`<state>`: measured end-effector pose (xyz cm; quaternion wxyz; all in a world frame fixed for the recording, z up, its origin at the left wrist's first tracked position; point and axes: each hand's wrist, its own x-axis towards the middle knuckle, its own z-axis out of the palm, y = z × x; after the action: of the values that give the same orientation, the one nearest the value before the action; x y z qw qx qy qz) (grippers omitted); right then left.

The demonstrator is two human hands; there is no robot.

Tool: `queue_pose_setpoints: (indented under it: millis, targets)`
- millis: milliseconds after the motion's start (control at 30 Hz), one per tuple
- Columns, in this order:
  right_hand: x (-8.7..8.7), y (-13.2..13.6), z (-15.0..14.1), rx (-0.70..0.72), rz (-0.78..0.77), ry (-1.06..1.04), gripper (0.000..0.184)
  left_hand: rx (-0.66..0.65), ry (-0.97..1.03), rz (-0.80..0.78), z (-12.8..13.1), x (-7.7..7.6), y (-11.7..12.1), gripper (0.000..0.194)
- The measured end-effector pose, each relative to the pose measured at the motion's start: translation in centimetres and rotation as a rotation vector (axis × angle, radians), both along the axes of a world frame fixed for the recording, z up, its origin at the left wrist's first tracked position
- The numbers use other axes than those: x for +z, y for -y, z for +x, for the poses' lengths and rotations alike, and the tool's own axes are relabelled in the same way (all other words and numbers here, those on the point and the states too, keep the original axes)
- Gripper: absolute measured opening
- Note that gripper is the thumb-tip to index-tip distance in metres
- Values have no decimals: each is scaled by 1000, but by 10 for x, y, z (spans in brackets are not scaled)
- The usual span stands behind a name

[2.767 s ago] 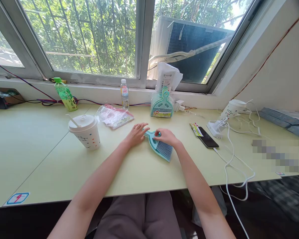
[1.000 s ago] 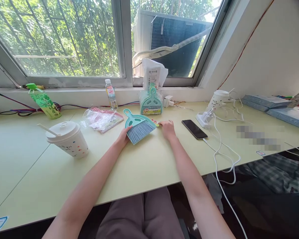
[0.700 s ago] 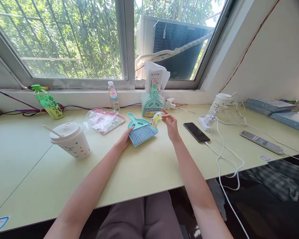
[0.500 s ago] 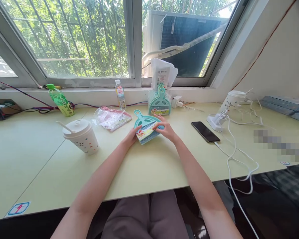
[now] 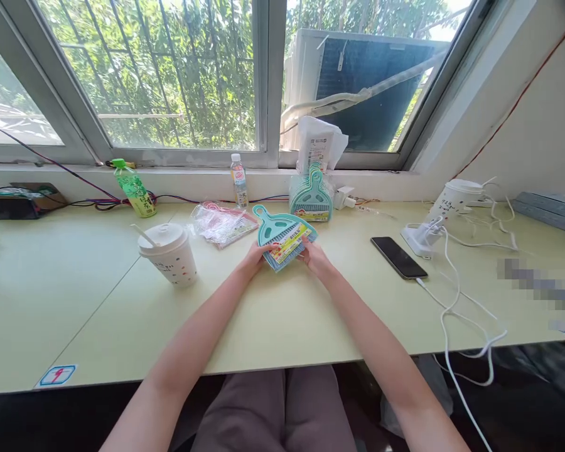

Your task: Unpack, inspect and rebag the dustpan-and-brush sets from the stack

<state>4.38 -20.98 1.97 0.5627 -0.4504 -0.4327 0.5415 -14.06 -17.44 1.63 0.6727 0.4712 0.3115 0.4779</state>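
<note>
A teal mini dustpan and brush set [image 5: 287,235] with a yellow printed label is held just above the table, handle toward the upper left. My left hand [image 5: 255,256] grips its lower left edge, thumb on the front near the label. On the opposite side, my right hand [image 5: 315,256] is closed on the lower right edge, with its other fingers partly hidden behind. Beyond the hands, a row of matching dustpan sets [image 5: 312,199] stands upright by the window sill. Left of them lies clear plastic packaging [image 5: 222,227] with pink items in it.
A white paper cup [image 5: 172,257] with a straw stands at the left. Bottles, one green [image 5: 134,188] and one clear [image 5: 239,182], are near the sill. To the right lie a phone [image 5: 398,257], a white power strip [image 5: 418,242] with cables and another cup [image 5: 454,198].
My right hand has moved from over the front of the label down to the right edge of the set. The view has turned slightly left.
</note>
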Motion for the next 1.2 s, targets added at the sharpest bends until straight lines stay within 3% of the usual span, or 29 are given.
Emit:
queue_pose_setpoints:
  millis: [100,200,267,367,433,500,600,767,833,933,1000,1100,1200]
  targets:
    - [-2,2,-14,58,-41,-88,29,35,-98,42,-3,0,-3,49]
    - [-2,0,-10,-4,-50,-119,22,138,-404,158,-12,4,-6,41]
    - [-1,-1,-3,-25,-65,-118,19,367,-686,337,-22,9,-7,45]
    - [1,-2,6,-60,-77,-106,13,900,-913,598,-44,13,-14,46]
    - [2,-3,8,-89,-84,-104,10,1017,-1020,714,-60,11,-22,58]
    - [2,-4,9,-106,-96,-98,10,991,-1156,724,-73,5,-31,63]
    - [2,-5,10,-123,-104,-91,11,817,-1322,655,-78,-4,-39,45]
    - [-4,-10,19,-269,-153,-169,15,599,-1213,1183,-53,-1,-22,40]
    - [-6,-12,27,-344,-191,-195,19,598,-1187,1274,-43,3,-14,41]
    - [-5,-15,43,-421,-227,-181,23,629,-1220,1224,-43,6,-12,40]
    - [-4,-15,56,-436,-224,-152,21,531,-1259,1152,-53,5,-17,39]
    - [0,-15,74,-319,-267,-67,19,287,-1305,1040,-70,1,-24,44]
    - [4,-12,86,-162,-318,17,16,265,-1355,947,-77,-2,-24,39]
